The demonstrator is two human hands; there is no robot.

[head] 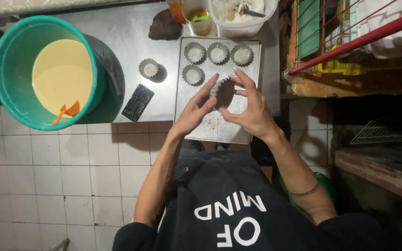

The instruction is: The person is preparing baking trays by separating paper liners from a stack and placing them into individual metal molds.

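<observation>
- Head view looks down on my two hands, raised above the near half of a metal baking tray (252,88) that lies on the steel table (117,32)
- My left hand (192,112) and right hand (252,109) share one fluted paper cup (224,91), tilted on its side with its dark mouth facing me
- Fingers of both hands are spread around its rim and pinch it from either side; the cup is off the tray, between my fingertips
- Four moulds with liners (217,53) already sit on the tray's far end, three in a row and one in the second row, so I judge the lining as just begun; most of the tray is bare
- One more mould (150,69) stands alone on the table, left of the tray, near a dark phone (137,102)
- Well to the left, a green bucket (5,60) holds pale yellow batter (61,74) with an orange spatula (66,113) in it; none of the cups looks filled yet
</observation>
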